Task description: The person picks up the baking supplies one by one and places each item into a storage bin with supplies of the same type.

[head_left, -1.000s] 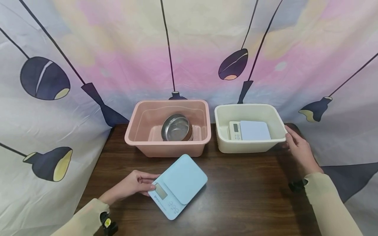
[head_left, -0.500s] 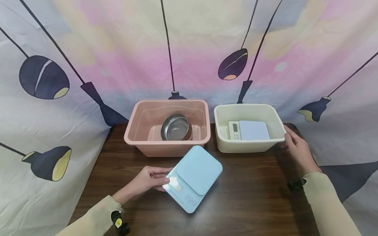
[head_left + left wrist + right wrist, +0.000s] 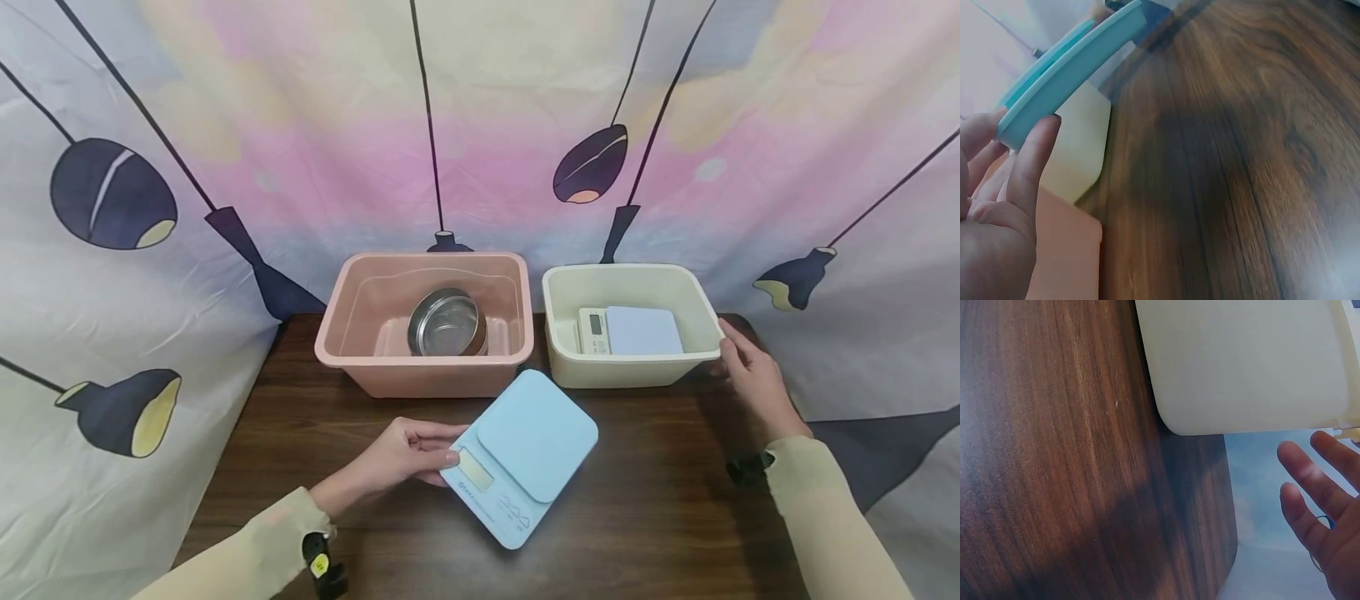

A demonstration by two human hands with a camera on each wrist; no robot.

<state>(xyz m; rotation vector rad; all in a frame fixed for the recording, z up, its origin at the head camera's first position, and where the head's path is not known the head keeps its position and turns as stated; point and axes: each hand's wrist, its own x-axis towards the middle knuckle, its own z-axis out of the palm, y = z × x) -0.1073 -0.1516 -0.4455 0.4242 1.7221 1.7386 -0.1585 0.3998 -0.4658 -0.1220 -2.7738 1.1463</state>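
Observation:
My left hand (image 3: 408, 454) pinches a light blue kitchen scale (image 3: 536, 437) by its display end, thumb on top and fingers beneath. The scale is raised and tilted; in the left wrist view, the scale's edge (image 3: 1072, 78) stands apart from the wooden table. At the right, my right hand (image 3: 761, 387) touches the rim corner of a cream plastic basin (image 3: 630, 372). In the right wrist view, the lower fingers (image 3: 1313, 478) are extended and apart from the basin wall. A smaller white kitchen scale (image 3: 645, 331) lies inside that basin.
Left of the cream basin is a pink basin (image 3: 423, 382) with round stainless steel bowls (image 3: 448, 325) inside. Both basins stand at the back of the dark wooden table (image 3: 645, 500), against a patterned cloth (image 3: 495, 125).
My left hand has carried the blue scale to the right across the table's front, in front of the gap between the basins. The right hand stays at the cream basin's rim.

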